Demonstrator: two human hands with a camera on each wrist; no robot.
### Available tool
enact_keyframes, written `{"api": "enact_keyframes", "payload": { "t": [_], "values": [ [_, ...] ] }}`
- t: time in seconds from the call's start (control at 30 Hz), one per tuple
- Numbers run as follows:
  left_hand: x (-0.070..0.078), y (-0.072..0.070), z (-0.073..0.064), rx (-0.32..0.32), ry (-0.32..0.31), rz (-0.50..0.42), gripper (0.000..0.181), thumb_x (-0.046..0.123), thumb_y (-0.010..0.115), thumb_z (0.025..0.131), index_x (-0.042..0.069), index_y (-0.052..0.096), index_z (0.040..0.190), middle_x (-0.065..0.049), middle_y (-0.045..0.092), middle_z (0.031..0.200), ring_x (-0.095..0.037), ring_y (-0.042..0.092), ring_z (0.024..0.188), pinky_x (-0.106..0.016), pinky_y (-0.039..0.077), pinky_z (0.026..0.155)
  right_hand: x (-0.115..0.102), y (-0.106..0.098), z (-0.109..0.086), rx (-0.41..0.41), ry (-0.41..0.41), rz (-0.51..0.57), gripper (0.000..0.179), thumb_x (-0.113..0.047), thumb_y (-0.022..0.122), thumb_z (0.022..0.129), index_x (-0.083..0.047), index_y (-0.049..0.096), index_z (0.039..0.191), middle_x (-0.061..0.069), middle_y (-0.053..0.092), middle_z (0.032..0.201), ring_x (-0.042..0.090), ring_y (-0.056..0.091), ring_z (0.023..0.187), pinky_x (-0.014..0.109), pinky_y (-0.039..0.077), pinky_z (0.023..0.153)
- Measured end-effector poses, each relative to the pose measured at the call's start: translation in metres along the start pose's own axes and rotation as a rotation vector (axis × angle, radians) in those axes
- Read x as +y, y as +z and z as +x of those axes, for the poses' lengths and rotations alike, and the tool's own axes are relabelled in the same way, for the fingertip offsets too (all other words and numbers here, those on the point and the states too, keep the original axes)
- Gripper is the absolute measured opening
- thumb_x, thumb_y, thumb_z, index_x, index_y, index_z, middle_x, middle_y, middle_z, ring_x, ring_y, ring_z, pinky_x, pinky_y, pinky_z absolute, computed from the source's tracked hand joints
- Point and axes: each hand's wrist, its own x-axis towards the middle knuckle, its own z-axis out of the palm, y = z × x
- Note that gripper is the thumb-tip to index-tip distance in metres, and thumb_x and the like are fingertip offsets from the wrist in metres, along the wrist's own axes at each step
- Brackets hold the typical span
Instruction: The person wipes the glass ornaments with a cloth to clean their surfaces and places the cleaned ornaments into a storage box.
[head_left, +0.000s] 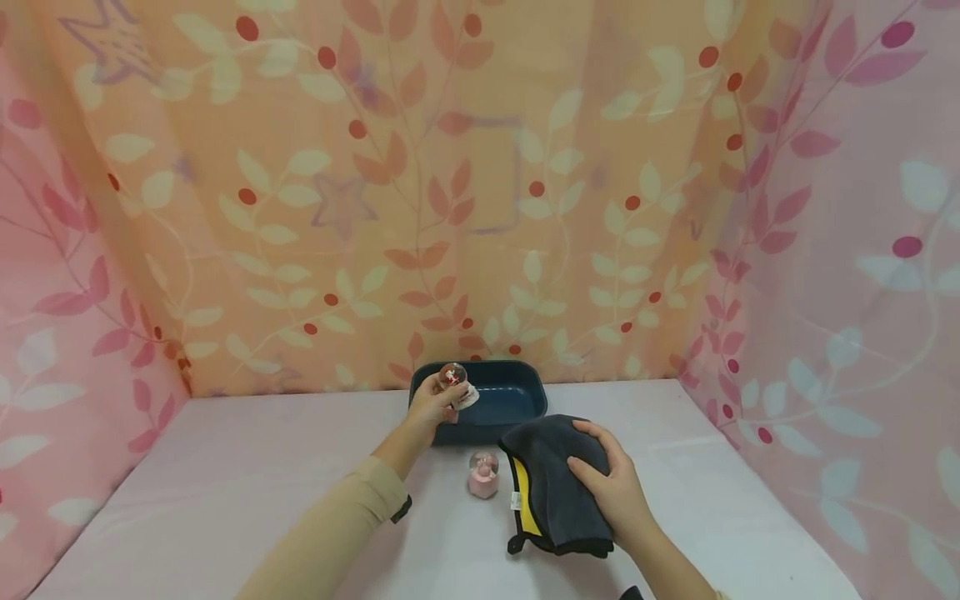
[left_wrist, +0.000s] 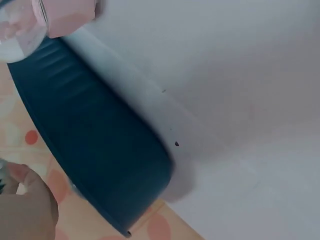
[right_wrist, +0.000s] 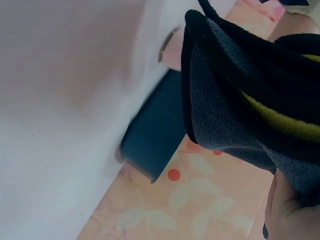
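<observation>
My left hand (head_left: 432, 403) holds a small snow globe (head_left: 454, 377) with a white base and red inside, above the left part of a dark blue basin (head_left: 531, 408). In my right hand (head_left: 617, 487) is a folded grey cloth (head_left: 555, 471) with a yellow side and black edging, held above the table. Between the hands, a pink snow globe (head_left: 483, 477) stands upright in front of the basin. At the left wrist view's edge, part of my left hand (left_wrist: 30, 205) shows, with its globe mostly out of frame. The right wrist view shows the cloth (right_wrist: 225, 110) gripped from below.
The basin stands at the back of a white-covered table (head_left: 262, 467), close to an orange leaf-patterned curtain (head_left: 420, 208). Pink patterned curtains (head_left: 840, 250) flank the table on both sides.
</observation>
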Motion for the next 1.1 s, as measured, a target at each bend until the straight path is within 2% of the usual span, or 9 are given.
{"api": "enact_keyframes", "payload": {
  "t": [0.13, 0.23, 0.37, 0.47, 0.6, 0.77, 0.83, 1.0, 1.1],
  "values": [
    [-0.008, 0.004, 0.003, 0.042, -0.022, 0.207, 0.054, 0.004, 0.075, 0.083, -0.003, 0.052, 0.131, -0.015, 0.058, 0.113, -0.014, 0.052, 0.071, -0.033, 0.048, 0.062, 0.003, -0.001, -0.002, 0.018, 0.012, 0.008, 0.047, -0.004, 0.061, 0.092, -0.010, 0.048, 0.136, 0.017, 0.046, 0.138, 0.032, 0.051, 0.115, 0.026, 0.051, 0.082],
    [-0.014, 0.009, 0.006, 0.076, -0.022, 0.303, 0.057, 0.003, 0.079, 0.079, -0.001, 0.054, 0.131, -0.018, 0.058, 0.120, -0.018, 0.053, 0.078, -0.038, 0.048, 0.066, 0.004, -0.001, -0.005, 0.021, 0.011, 0.011, 0.048, -0.005, 0.062, 0.092, -0.009, 0.047, 0.137, 0.018, 0.045, 0.139, 0.031, 0.052, 0.115, 0.026, 0.051, 0.082],
    [-0.020, 0.014, 0.012, 0.114, -0.004, 0.328, 0.054, -0.004, 0.078, 0.076, -0.003, 0.056, 0.126, -0.022, 0.058, 0.123, -0.026, 0.057, 0.093, -0.038, 0.051, 0.076, 0.005, 0.000, -0.005, 0.024, 0.012, 0.031, 0.048, -0.004, 0.062, 0.091, -0.008, 0.047, 0.137, 0.019, 0.045, 0.139, 0.031, 0.052, 0.114, 0.027, 0.051, 0.082],
    [-0.023, 0.018, 0.016, 0.133, -0.014, 0.365, 0.056, -0.009, 0.079, 0.072, -0.004, 0.056, 0.122, -0.023, 0.058, 0.123, -0.031, 0.056, 0.105, -0.038, 0.050, 0.085, 0.006, -0.001, -0.004, 0.035, 0.023, 0.030, 0.047, -0.002, 0.062, 0.091, -0.009, 0.049, 0.136, 0.017, 0.045, 0.139, 0.032, 0.052, 0.115, 0.027, 0.051, 0.083],
    [-0.027, 0.021, 0.022, 0.141, -0.041, 0.431, 0.058, -0.009, 0.081, 0.067, -0.003, 0.057, 0.120, -0.021, 0.058, 0.122, -0.034, 0.055, 0.108, -0.041, 0.049, 0.089, 0.008, -0.002, -0.004, 0.040, 0.023, 0.016, 0.047, -0.003, 0.062, 0.091, -0.009, 0.049, 0.136, 0.017, 0.046, 0.139, 0.033, 0.050, 0.117, 0.026, 0.050, 0.083],
    [-0.029, 0.027, 0.029, 0.089, -0.056, 0.458, 0.056, -0.011, 0.080, 0.068, -0.005, 0.055, 0.118, -0.022, 0.059, 0.116, -0.033, 0.056, 0.103, -0.041, 0.049, 0.088, 0.008, -0.003, -0.003, 0.049, 0.034, 0.019, 0.047, -0.003, 0.062, 0.091, -0.010, 0.049, 0.135, 0.018, 0.046, 0.138, 0.033, 0.052, 0.116, 0.027, 0.051, 0.082],
    [-0.030, 0.030, 0.031, 0.068, -0.062, 0.442, 0.054, -0.015, 0.077, 0.068, -0.006, 0.054, 0.117, -0.023, 0.059, 0.115, -0.034, 0.057, 0.102, -0.040, 0.051, 0.085, 0.008, -0.004, -0.003, 0.053, 0.037, 0.017, 0.047, -0.003, 0.062, 0.091, -0.010, 0.049, 0.135, 0.018, 0.046, 0.139, 0.032, 0.052, 0.116, 0.027, 0.051, 0.082],
    [-0.033, 0.034, 0.038, 0.072, -0.052, 0.471, 0.049, -0.021, 0.071, 0.067, -0.006, 0.055, 0.111, -0.023, 0.059, 0.112, -0.035, 0.057, 0.102, -0.036, 0.054, 0.073, 0.006, -0.005, -0.003, 0.065, 0.040, 0.011, 0.047, -0.003, 0.062, 0.090, -0.010, 0.049, 0.135, 0.017, 0.046, 0.139, 0.033, 0.051, 0.118, 0.027, 0.050, 0.084],
    [-0.039, 0.034, 0.046, 0.086, -0.053, 0.526, 0.051, -0.023, 0.067, 0.063, -0.007, 0.055, 0.110, -0.023, 0.060, 0.109, -0.034, 0.056, 0.099, -0.037, 0.052, 0.072, 0.006, -0.006, -0.003, 0.065, 0.034, 0.011, 0.047, -0.003, 0.062, 0.090, -0.009, 0.049, 0.135, 0.017, 0.046, 0.140, 0.033, 0.050, 0.119, 0.027, 0.049, 0.085]
  ]
}}
